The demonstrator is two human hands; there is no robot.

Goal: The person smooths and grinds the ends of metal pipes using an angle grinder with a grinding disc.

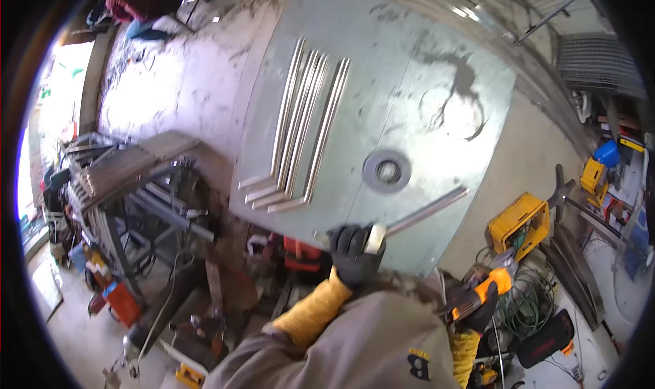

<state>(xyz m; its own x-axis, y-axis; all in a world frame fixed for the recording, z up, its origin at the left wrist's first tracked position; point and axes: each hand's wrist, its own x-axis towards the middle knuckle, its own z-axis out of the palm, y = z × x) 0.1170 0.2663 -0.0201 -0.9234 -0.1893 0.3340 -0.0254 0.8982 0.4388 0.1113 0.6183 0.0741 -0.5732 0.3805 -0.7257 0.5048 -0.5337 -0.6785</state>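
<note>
While the right hand (486, 308) grips an orange power tool (483, 293) at near right, the left hand (355, 250) clasps a metal bar (431, 209) over the tabletop's (379, 109) near edge; beyond lie a round disc (387, 173) and, farther left, bent bars (306, 124).

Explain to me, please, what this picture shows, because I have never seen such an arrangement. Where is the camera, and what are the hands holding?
There is no machine arm here: the two hands belong to a person. The single picture comes from a camera worn on the head, looking forward and down, and the view looks round and curved. The left hand, in a dark glove, grips a metal bar that extends over the table. The right hand, low beside the body, holds an orange power tool. On the table lie several shiny bars with bent ends and a round grey disc.
</note>
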